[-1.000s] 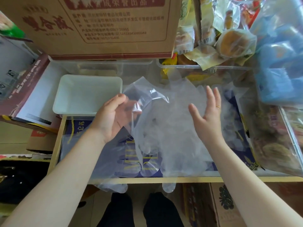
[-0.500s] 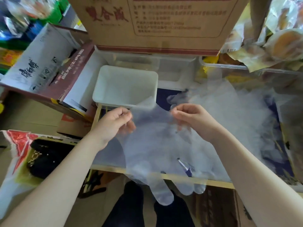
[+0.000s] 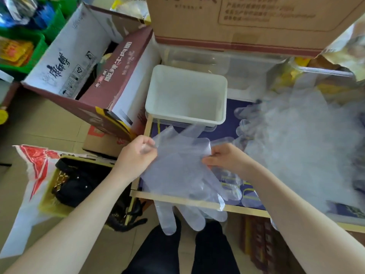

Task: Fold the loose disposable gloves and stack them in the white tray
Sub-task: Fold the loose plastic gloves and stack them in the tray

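Head view, the only one I have, looks down on both my hands over the near left part of the tabletop (image 3: 199,202). My left hand (image 3: 138,155) pinches the left corner of one clear glove (image 3: 177,175) at its cuff, fingers curled tight on the film. My right hand (image 3: 227,159) pinches the opposite cuff corner the same way. I hold it by these two corners so the thin plastic stretches flat between them and hangs straight; its finger tubes droop past the near edge of the tabletop towards my legs. As I judge it, that puts me at the start of a fold, with the sheet squared up before I double it over.

One white tray (image 3: 186,117) sits just beyond my hands, close so the folded glove has a short trip. I can see nothing stacked in it so far, though its floor is washed out by the light. Right of it lies one heap of loose gloves (image 3: 296,145), too tangled and blurred to count; a few of its finger tubes reach towards my right hand. Two open cardboard boxes (image 3: 92,76) stand to the far left, off the tabletop, and a third box overhangs the far side.
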Motion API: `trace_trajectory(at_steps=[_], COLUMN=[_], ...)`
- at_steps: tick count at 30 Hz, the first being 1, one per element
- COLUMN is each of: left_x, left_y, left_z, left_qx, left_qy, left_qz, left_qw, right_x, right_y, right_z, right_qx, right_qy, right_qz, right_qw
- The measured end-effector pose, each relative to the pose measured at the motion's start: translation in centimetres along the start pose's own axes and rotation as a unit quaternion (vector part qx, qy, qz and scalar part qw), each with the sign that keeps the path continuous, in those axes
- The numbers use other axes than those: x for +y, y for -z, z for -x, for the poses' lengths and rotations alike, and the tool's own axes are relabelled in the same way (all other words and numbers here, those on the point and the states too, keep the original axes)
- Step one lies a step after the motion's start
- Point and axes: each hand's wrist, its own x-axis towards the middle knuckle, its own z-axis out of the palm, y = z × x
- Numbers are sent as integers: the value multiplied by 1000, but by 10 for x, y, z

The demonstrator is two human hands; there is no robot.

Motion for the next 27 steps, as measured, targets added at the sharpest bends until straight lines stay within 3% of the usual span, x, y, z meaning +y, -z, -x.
trace_trajectory(at_steps=[5, 7, 9, 11, 13, 19, 23, 27], left_x=[18, 21, 19, 9, -2, -17, -18, -25], left_y=[8, 7, 7, 8, 9, 13, 9, 1], left_z=[-14, -14, -11, -8, -3, 2, 1, -1], left_qx=[-3, 11, 20, 17, -7, -36, -44, -13], left_qy=[-49, -59, -47, -24, -12, -54, -90, -132], left_qz=[-23, -20, 6, 34, 21, -73, -167, -253], left_qw=[999, 998, 999, 999, 1000, 995, 981, 958], right_x=[-18, -25, -27, -18, -7, -2, 2, -12], right_y=[-4, -3, -4, -8, -13, -12, -9, -25], right_z=[-2, 2, 6, 7, 5, 14, 10, 15], right_qx=[56, 76, 43, 50, 101, 116, 145, 246], right_qy=[13, 13, -12, -35, -54, -77, -114, -27], right_qz=[3, -81, -136, 13, 148, 116, 244, 331], right_qw=[998, 994, 990, 998, 982, 983, 952, 910])
